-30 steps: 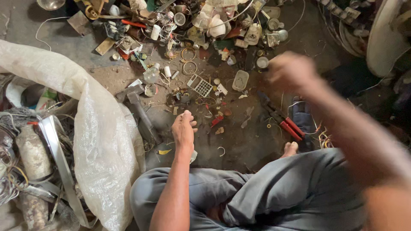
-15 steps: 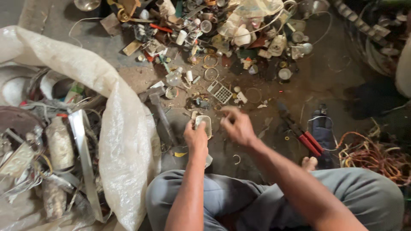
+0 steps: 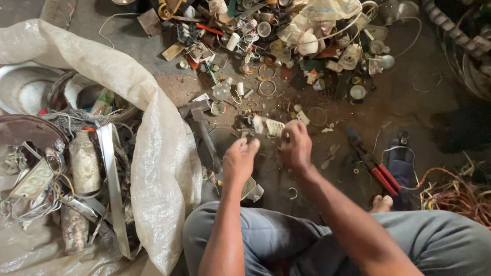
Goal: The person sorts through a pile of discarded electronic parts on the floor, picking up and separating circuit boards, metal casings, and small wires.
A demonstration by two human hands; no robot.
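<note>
While both hands (image 3: 268, 153) close on a small white part (image 3: 269, 126); pliers (image 3: 372, 162) lie near.

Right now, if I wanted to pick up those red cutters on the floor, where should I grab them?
Probably by the red handles, not the dark jaws. The cutters lie flat, jaws pointing up-left toward the scrap pile and handles toward the foot. Come from that lower-right side, where the floor looks barer, and wrap around both handles together. The right hand is nearest.
</note>
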